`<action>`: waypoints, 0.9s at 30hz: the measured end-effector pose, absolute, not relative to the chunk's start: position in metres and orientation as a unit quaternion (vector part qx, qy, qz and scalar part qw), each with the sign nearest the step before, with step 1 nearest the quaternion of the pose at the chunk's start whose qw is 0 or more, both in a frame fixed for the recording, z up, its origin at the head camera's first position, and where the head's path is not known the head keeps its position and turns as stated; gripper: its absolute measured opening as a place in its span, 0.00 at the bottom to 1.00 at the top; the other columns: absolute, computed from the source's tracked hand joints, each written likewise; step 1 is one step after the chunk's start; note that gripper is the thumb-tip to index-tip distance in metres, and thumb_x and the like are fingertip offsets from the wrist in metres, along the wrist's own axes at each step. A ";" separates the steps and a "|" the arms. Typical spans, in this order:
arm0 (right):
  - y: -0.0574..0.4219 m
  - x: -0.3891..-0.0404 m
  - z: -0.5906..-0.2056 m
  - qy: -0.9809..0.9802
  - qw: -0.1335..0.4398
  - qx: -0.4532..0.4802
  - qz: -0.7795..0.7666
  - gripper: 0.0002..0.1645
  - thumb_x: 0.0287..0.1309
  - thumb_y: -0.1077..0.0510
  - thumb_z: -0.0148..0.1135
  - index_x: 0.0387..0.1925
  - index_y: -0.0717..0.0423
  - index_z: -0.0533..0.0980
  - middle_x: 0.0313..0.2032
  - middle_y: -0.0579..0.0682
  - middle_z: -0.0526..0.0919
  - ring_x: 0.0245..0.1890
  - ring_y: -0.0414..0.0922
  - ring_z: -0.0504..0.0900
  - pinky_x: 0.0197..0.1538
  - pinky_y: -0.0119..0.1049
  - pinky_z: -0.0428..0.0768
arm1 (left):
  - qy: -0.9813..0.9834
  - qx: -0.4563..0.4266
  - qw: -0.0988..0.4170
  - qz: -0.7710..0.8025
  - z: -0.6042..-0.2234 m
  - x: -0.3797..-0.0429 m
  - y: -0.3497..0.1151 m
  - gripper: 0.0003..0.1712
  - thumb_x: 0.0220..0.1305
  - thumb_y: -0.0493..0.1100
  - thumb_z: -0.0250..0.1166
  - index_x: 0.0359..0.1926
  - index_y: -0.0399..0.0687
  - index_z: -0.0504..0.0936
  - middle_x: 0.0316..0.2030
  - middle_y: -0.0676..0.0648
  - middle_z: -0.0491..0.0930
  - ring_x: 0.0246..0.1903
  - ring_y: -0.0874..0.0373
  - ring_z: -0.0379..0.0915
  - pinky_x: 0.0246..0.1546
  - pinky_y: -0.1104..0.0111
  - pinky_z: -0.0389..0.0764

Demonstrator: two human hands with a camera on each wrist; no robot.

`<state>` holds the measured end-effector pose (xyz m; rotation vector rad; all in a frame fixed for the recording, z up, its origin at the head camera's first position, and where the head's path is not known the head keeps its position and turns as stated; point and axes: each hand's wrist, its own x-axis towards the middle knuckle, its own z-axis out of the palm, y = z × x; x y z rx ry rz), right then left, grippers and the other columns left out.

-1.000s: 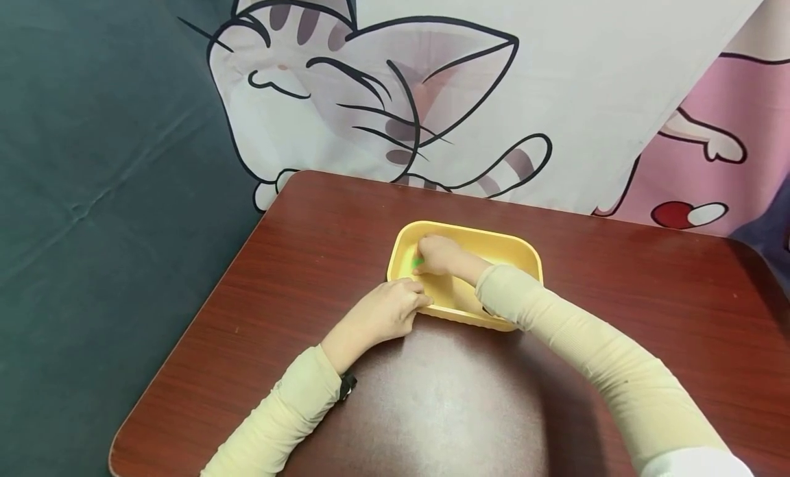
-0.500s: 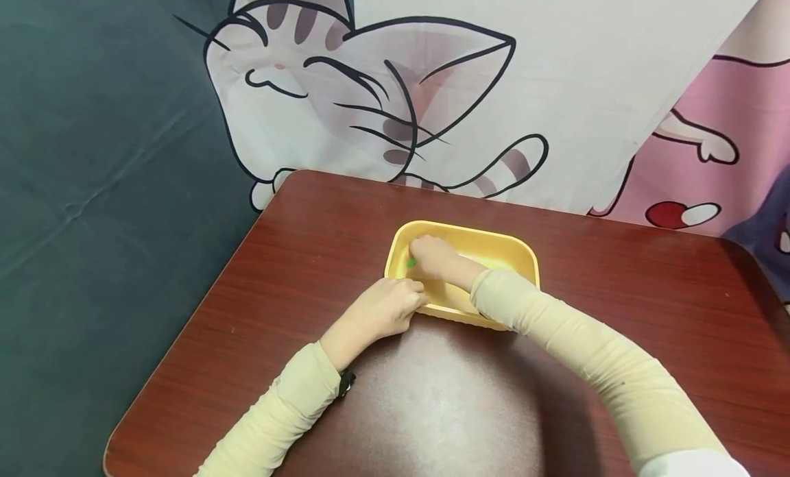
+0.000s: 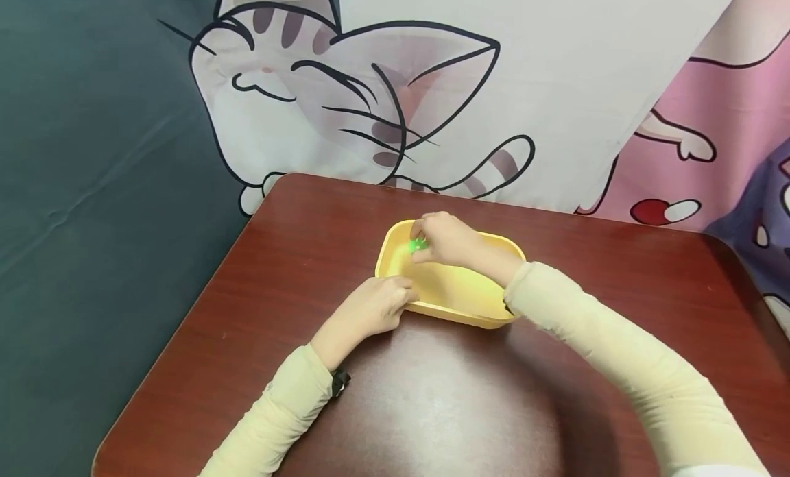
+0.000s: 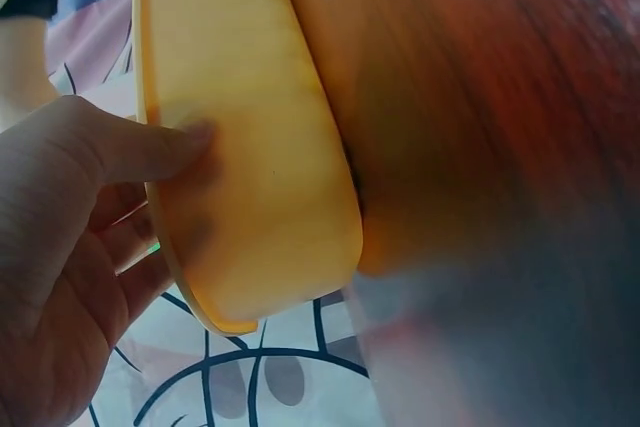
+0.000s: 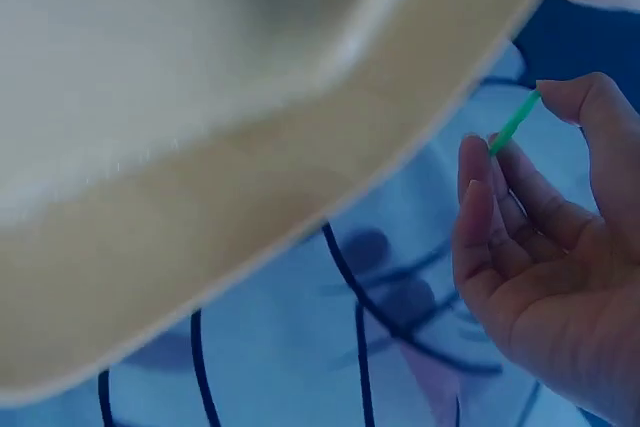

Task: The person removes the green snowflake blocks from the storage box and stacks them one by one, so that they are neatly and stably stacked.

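Note:
A yellow rectangular plastic tub [image 3: 457,316] with rounded corners sits on the table. My left hand [image 3: 370,307] grips its near left rim; in the left wrist view the thumb [image 4: 150,150] lies against the outer wall [image 4: 265,177] and the other fingers go over the rim, partly hidden. Above the tub's left part, my right hand [image 3: 453,242] pinches a small bright green piece [image 3: 417,245]. From the right wrist camera this green piece [image 5: 515,123] looks thin and flat, held edge-on between thumb and fingertips; its exact kind cannot be told.
The reddish-brown wooden table [image 3: 296,251] has a rounded far left corner. Behind it hangs a curtain with a cartoon cat [image 3: 345,107]. Dark green cloth [image 3: 92,189] hangs at the left. A black strap [image 3: 340,383] is at my left wrist.
My right hand has risen from inside the tub toward its far rim, with the green piece pinched in its fingers. The left hand keeps its hold on the rim. The head view has shifted slightly.

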<state>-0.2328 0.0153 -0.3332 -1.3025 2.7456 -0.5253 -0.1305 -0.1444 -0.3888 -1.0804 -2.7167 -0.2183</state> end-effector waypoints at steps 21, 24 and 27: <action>0.239 -0.165 -0.333 0.927 -0.155 -0.238 -0.246 0.22 0.34 0.64 0.75 0.37 0.51 0.81 0.32 0.43 0.82 0.32 0.21 0.73 0.36 0.15 0.68 | -0.916 -0.372 0.112 -0.100 -0.388 -0.132 -0.140 0.08 0.55 0.34 0.62 0.22 0.50 0.79 0.18 0.54 0.68 0.21 0.59 0.69 0.20 0.68 0.72; 0.258 -0.157 -0.349 0.930 -0.151 -0.226 -0.246 0.23 0.32 0.65 0.75 0.38 0.53 0.81 0.31 0.45 0.83 0.31 0.16 0.70 0.36 0.12 0.68 | -0.918 -0.371 0.104 -0.098 -0.388 -0.132 -0.140 0.08 0.55 0.34 0.63 0.23 0.50 0.80 0.19 0.53 0.69 0.22 0.59 0.70 0.21 0.67 0.73; 0.268 -0.151 -0.363 0.936 -0.134 -0.228 -0.233 0.24 0.33 0.65 0.75 0.40 0.55 0.81 0.32 0.45 0.82 0.31 0.19 0.72 0.37 0.12 0.68 | -0.919 -0.370 0.096 -0.094 -0.388 -0.132 -0.139 0.07 0.55 0.34 0.63 0.24 0.50 0.81 0.20 0.53 0.70 0.22 0.59 0.70 0.21 0.67 0.73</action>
